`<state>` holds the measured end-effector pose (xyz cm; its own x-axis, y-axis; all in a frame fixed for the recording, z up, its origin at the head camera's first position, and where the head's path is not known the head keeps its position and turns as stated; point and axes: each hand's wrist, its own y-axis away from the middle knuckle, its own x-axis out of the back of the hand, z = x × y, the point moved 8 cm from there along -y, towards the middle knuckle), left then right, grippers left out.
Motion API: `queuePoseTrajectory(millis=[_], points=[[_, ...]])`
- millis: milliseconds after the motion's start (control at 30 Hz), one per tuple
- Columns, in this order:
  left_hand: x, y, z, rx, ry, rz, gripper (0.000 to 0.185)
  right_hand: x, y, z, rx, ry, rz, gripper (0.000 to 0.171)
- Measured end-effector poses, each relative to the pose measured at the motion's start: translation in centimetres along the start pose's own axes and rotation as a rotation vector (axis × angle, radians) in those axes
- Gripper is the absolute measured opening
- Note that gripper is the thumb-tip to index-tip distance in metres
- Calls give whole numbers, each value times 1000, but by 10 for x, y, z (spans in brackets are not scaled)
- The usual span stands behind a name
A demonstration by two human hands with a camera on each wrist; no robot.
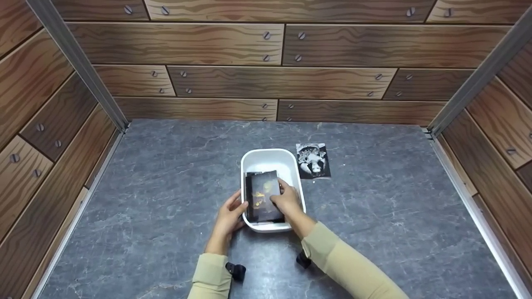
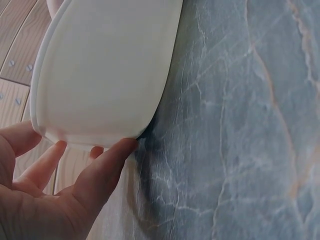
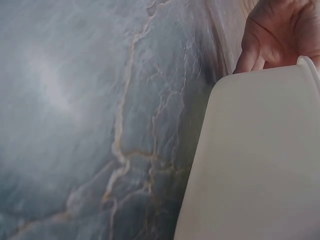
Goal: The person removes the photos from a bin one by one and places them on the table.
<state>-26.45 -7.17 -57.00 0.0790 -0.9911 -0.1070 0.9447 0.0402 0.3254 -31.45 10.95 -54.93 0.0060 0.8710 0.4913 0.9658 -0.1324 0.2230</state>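
A white plastic tub (image 1: pixel 272 154) stands on the table, with a dark picture card (image 1: pixel 264 193) inside, showing orange and yellow patches. Another dark edge shows under it on the left. My left hand (image 1: pixel 227 216) grips the tub's near left corner, thumb at the rim. In the left wrist view the fingertips (image 2: pixel 131 144) of that hand press the tub's outer wall (image 2: pixel 107 70). Reaching over the tub's right side, my right hand (image 1: pixel 288 201) pinches the card's right edge, thumb on its face. The tub wall (image 3: pixel 255 150) hides this hand in the right wrist view.
A black-and-white picture card (image 1: pixel 314 161) lies on the table just right of the tub's far end. The grey marbled tabletop (image 1: pixel 166 178) is bounded by wood-patterned walls (image 1: pixel 224 81) at the back and both sides, with metal rails (image 1: pixel 79 66) at the corners.
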Motion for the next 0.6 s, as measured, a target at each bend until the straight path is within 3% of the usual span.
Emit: queuePoseTrajectory(millis=[333, 600], points=[[2, 0, 1, 2, 6, 4, 55, -9, 6, -5, 82, -180, -139, 88], [1, -1, -1, 11, -18, 14, 55, 9, 2, -21, 149, -146, -31, 81]])
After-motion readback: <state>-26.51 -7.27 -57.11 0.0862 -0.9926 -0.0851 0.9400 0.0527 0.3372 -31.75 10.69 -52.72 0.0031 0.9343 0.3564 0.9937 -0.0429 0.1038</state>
